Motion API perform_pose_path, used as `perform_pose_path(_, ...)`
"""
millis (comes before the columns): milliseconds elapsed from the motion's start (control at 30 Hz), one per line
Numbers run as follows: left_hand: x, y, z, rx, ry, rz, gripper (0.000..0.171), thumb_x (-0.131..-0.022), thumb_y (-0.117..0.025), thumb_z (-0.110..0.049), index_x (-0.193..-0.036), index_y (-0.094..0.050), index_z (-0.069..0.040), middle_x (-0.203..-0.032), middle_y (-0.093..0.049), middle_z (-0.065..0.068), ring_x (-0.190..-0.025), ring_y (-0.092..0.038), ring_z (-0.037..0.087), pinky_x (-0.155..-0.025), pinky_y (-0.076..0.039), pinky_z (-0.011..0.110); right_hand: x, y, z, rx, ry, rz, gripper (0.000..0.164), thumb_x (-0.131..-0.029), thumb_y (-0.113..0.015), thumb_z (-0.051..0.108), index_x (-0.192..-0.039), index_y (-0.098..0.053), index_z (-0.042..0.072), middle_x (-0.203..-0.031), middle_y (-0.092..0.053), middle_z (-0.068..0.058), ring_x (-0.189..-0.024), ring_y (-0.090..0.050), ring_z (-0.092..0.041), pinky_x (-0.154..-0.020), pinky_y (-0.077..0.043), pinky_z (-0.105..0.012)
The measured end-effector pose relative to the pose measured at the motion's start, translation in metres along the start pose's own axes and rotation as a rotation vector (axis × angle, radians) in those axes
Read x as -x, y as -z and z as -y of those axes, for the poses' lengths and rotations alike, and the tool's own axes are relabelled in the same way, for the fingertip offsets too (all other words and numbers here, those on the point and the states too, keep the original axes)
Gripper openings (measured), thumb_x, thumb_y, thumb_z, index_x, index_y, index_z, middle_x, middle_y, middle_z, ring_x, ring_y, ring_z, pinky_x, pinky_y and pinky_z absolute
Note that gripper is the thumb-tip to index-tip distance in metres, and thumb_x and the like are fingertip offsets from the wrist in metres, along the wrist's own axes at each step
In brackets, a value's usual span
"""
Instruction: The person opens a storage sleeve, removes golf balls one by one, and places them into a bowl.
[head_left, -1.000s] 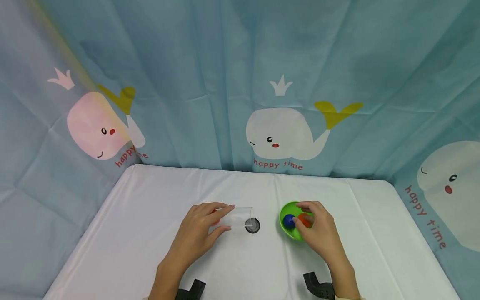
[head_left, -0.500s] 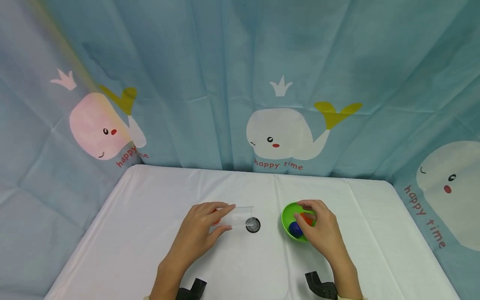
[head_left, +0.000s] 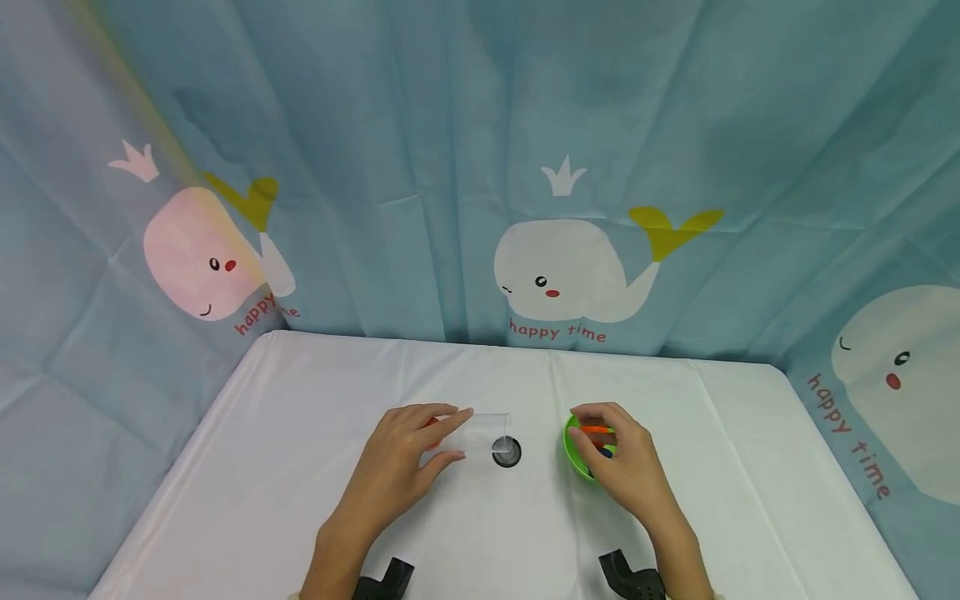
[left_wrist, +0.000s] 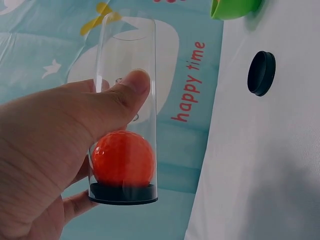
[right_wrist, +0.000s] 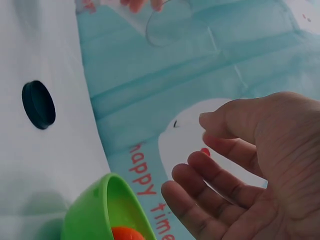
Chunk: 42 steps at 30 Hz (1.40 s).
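My left hand (head_left: 408, 446) grips a clear plastic tube (left_wrist: 127, 55), its thumb across the side in the left wrist view. Inside sits an orange dimpled ball, like a golf ball (left_wrist: 123, 160), against the black cap (left_wrist: 122, 194) that closes one end. The tube's other end, uncapped, points right in the head view. Over the green bowl (head_left: 572, 454) hovers my right hand (right_wrist: 245, 170), fingers loosely bent with nothing between them. The bowl holds another orange ball (right_wrist: 127, 233) and a dark blue ball (head_left: 606, 452), both partly hidden by that hand in the head view.
A loose round black cap (head_left: 507, 452) lies on the white-covered table (head_left: 465, 533), between the tube and the bowl. Behind the table hangs a blue curtain (head_left: 420, 275) printed with whales.
My right hand has shifted left over the bowl, after a slight move right. The blue ball has rolled within the bowl, which moved slightly right earlier. My left hand stays put with the tube.
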<state>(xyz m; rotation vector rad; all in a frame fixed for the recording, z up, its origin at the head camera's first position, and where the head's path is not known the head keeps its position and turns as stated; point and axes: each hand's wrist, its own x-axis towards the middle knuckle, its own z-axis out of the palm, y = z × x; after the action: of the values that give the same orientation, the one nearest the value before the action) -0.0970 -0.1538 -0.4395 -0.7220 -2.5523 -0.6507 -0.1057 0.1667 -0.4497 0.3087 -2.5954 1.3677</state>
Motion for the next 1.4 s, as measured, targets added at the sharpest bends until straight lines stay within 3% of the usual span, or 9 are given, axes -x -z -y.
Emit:
perform_pose_path(367, 0.0, -0.001, 0.0, -0.021, -0.009, -0.01, 0.06, -0.082, -0.093, -0.027, -0.137, -0.072, -0.031, -0.127, -0.073, -0.008, -0.118, -0.068, 0.014, -0.107, -0.051, 0.041, -0.003, -0.009, 0.006, -0.107, 0.009, 0.038, 0.019, -0.1, -0.076, 0.019, -0.118, -0.074, 0.019, -0.116, -0.075, 0.001, -0.103, -0.073, -0.006, -0.087, -0.064, -0.028)
perform_pose_path(600, 0.0, 0.0, -0.001, -0.011, -0.002, -0.003, 0.057, -0.083, -0.092, -0.028, -0.137, -0.072, -0.032, -0.128, -0.073, -0.006, -0.117, -0.069, 0.015, -0.108, -0.05, 0.042, -0.003, -0.023, 0.017, -0.231, -0.022, 0.105, 0.023, -0.099, -0.077, 0.018, -0.121, -0.073, 0.016, -0.121, -0.074, -0.002, -0.106, -0.072, -0.008, -0.092, -0.063, -0.026)
perform_pose_path(900, 0.0, 0.002, 0.0, -0.012, 0.028, 0.002, 0.056, -0.083, -0.091, -0.028, -0.136, -0.073, -0.033, -0.129, -0.073, -0.006, -0.12, -0.068, 0.017, -0.109, -0.05, 0.044, -0.001, -0.033, 0.021, -0.259, -0.009, 0.115, 0.023, -0.099, -0.076, 0.019, -0.121, -0.072, 0.019, -0.122, -0.074, 0.0, -0.108, -0.072, -0.01, -0.093, -0.063, -0.026)
perform_pose_path(1167, 0.0, 0.001, -0.002, -0.006, 0.028, 0.014, 0.055, -0.083, -0.091, -0.028, -0.135, -0.073, -0.034, -0.128, -0.072, -0.007, -0.119, -0.068, 0.016, -0.109, -0.049, 0.043, 0.003, -0.04, 0.026, -0.293, 0.039, 0.193, 0.029, -0.1, -0.075, 0.023, -0.129, -0.068, 0.021, -0.129, -0.07, -0.003, -0.115, -0.072, -0.024, -0.096, -0.061, -0.021)
perform_pose_path(1400, -0.001, 0.0, -0.003, -0.009, 0.016, 0.021, 0.055, -0.085, -0.09, -0.029, -0.136, -0.072, -0.035, -0.129, -0.072, -0.007, -0.121, -0.067, 0.016, -0.11, -0.048, 0.043, 0.004, -0.043, 0.026, -0.326, 0.058, 0.202, 0.036, -0.099, -0.076, 0.019, -0.133, -0.065, 0.017, -0.133, -0.068, -0.008, -0.118, -0.07, -0.022, -0.095, -0.06, -0.02)
